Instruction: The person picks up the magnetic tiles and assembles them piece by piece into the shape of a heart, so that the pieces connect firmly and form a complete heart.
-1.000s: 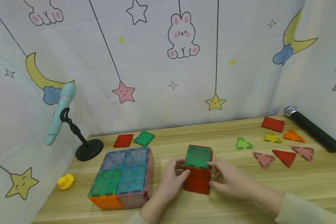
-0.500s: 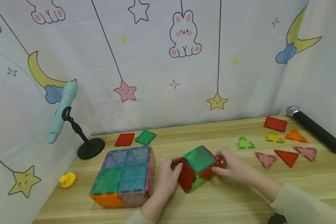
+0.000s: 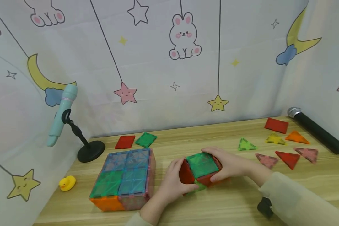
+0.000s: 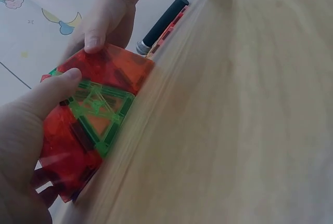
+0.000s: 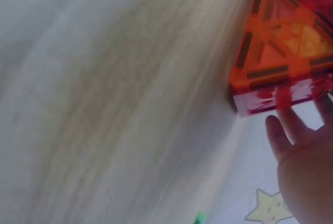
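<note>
A small structure of see-through magnetic tiles stands on the table between both hands, with a green square tile on top and red square tiles on its slanting sides. My left hand grips its left side, thumb at the front. In the left wrist view that thumb lies over the edge of a green triangle tile. From the right, my right hand holds the structure, fingers over the back and thumb at the front. The right wrist view shows an orange triangle tile on the right end, with fingers against the red side.
Left stands a larger box of tiles, with a yellow duck and a turquoise microphone on a stand beyond. Loose red and green tiles lie behind it. Several triangle tiles and a black microphone lie right.
The structure has turned from square-on to angled, with its red sides spread and the green triangle showing in front. The right hand has moved from its side to reach over its back.
</note>
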Tool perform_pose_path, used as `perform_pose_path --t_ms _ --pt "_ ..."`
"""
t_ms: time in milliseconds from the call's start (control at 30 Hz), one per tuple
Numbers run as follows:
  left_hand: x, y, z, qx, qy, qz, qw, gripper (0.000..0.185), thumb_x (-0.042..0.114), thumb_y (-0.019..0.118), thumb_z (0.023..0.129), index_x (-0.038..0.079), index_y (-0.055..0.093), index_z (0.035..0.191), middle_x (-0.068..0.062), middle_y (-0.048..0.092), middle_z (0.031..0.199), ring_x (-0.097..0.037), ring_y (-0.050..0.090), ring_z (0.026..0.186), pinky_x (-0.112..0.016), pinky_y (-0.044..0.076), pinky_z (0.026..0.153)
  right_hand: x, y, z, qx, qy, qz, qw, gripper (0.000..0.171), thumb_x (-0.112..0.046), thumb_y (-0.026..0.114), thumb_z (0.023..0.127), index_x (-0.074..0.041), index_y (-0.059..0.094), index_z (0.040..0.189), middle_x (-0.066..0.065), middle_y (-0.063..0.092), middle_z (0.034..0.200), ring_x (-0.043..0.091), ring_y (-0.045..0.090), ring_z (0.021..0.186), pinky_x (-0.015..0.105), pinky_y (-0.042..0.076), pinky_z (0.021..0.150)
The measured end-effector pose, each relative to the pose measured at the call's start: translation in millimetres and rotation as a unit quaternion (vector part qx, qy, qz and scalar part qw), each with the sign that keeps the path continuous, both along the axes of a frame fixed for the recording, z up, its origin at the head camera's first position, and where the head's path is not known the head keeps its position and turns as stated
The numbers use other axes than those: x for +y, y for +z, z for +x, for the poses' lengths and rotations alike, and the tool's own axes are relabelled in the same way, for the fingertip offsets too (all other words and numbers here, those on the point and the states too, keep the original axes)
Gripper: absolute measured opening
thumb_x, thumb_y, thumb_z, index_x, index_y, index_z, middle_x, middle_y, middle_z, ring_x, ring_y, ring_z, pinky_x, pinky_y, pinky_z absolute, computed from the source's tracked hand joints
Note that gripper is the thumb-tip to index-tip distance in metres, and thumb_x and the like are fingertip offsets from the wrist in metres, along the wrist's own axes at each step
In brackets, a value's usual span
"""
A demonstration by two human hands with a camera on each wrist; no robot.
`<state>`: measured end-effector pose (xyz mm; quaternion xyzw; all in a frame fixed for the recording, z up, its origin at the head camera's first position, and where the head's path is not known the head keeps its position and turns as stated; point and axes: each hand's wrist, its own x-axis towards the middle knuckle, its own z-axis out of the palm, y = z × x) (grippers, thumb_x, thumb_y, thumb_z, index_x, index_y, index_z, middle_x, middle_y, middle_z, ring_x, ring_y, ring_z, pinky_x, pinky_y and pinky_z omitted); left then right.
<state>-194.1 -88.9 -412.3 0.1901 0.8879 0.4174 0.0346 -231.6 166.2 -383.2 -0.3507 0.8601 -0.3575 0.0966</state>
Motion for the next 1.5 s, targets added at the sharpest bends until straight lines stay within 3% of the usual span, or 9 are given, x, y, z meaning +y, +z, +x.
perform_pose_path --t_ms 267,533,700,933,1033,1133,1300,1400,1500 --pt "0.3 -1.8 0.1 -0.031 -0.034 -0.005 0.9989 0.105 0.051 0.076 0.073 0.017 0.015 0.152 -0.007 0.026 0.149 -0.031 0.028 0.132 -0.054 0.033 0.099 4.1 1.2 0.5 0.005 0.027 0.006 1.0 0.089 -0.042 0.079 0.073 -0.008 0.034 0.142 0.008 0.037 0.139 0.024 0.043 0.115 0.044 0.042 0.089" --pt "-1.8 -5.4 -0.8 -0.05 -0.058 -0.004 0.9971 0.107 0.051 0.074 0.075 0.015 0.008 0.152 -0.008 0.021 0.152 -0.033 0.023 0.135 -0.055 0.03 0.102 2.7 -1.0 0.7 -0.009 0.042 0.006 0.999 0.087 -0.036 0.077 0.077 -0.007 0.031 0.145 0.012 0.032 0.144 0.032 0.034 0.126 0.054 0.036 0.093" --pt "-0.3 -5.9 -1.5 -0.039 -0.053 -0.004 0.9978 0.106 0.051 0.075 0.073 0.014 0.014 0.152 -0.008 0.026 0.15 -0.032 0.028 0.132 -0.053 0.033 0.099 4.8 -2.9 3.2 -0.029 0.025 -0.003 0.999 0.089 -0.035 0.076 0.078 -0.005 0.027 0.146 0.017 0.028 0.145 0.035 0.034 0.125 0.054 0.037 0.092" --pt "2.7 -5.6 -2.0 -0.04 -0.039 0.005 0.9984 0.101 0.048 0.08 0.069 0.015 0.026 0.148 -0.004 0.037 0.142 -0.027 0.039 0.122 -0.046 0.041 0.092 12.7 -6.4 7.0 -0.06 -0.001 -0.021 0.998 0.099 -0.034 0.08 0.074 -0.005 0.02 0.147 0.014 0.035 0.136 0.026 0.045 0.112 0.038 0.044 0.087" --pt "3.1 -4.4 -1.4 -0.039 -0.037 0.008 0.9985 0.1 0.047 0.081 0.068 0.014 0.028 0.147 -0.003 0.038 0.14 -0.026 0.04 0.121 -0.045 0.041 0.091 14.3 -7.1 7.7 -0.056 0.004 -0.027 0.998 0.1 -0.035 0.08 0.073 -0.006 0.019 0.147 0.012 0.036 0.137 0.025 0.044 0.113 0.035 0.043 0.088" --pt "3.6 -3.3 -0.9 -0.033 -0.037 0.008 0.9987 0.1 0.048 0.081 0.068 0.015 0.029 0.147 -0.002 0.039 0.139 -0.025 0.04 0.12 -0.044 0.042 0.091 17.5 -8.0 9.0 -0.088 0.006 -0.041 0.995 0.104 -0.03 0.08 0.074 -0.004 0.012 0.149 0.015 0.033 0.139 0.028 0.042 0.118 0.038 0.042 0.092" --pt "3.1 -3.3 0.8 -0.022 -0.038 0.015 0.9989 0.099 0.045 0.083 0.066 0.017 0.031 0.146 -0.001 0.039 0.138 -0.024 0.039 0.121 -0.045 0.043 0.091 23.4 -6.8 13.0 -0.141 -0.031 -0.034 0.989 0.089 -0.031 0.066 0.087 -0.004 0.008 0.15 0.022 0.028 0.144 0.038 0.036 0.127 0.051 0.036 0.098" --pt "1.6 -4.4 1.2 -0.006 -0.039 0.019 0.999 0.1 0.044 0.084 0.065 0.016 0.031 0.145 0.0 0.04 0.137 -0.023 0.039 0.12 -0.045 0.042 0.091 22.5 -3.8 13.7 -0.142 -0.065 -0.027 0.987 0.077 -0.037 0.058 0.092 -0.006 0.017 0.149 0.022 0.029 0.145 0.041 0.034 0.128 0.055 0.033 0.099" --pt "0.9 -4.8 1.6 0.013 -0.042 0.021 0.9988 0.099 0.042 0.085 0.064 0.016 0.032 0.144 0.0 0.041 0.135 -0.022 0.039 0.118 -0.044 0.043 0.09 20.7 -0.1 12.7 -0.164 -0.104 -0.041 0.98 0.072 -0.039 0.058 0.092 -0.005 0.026 0.147 0.021 0.034 0.143 0.04 0.036 0.127 0.051 0.039 0.096"
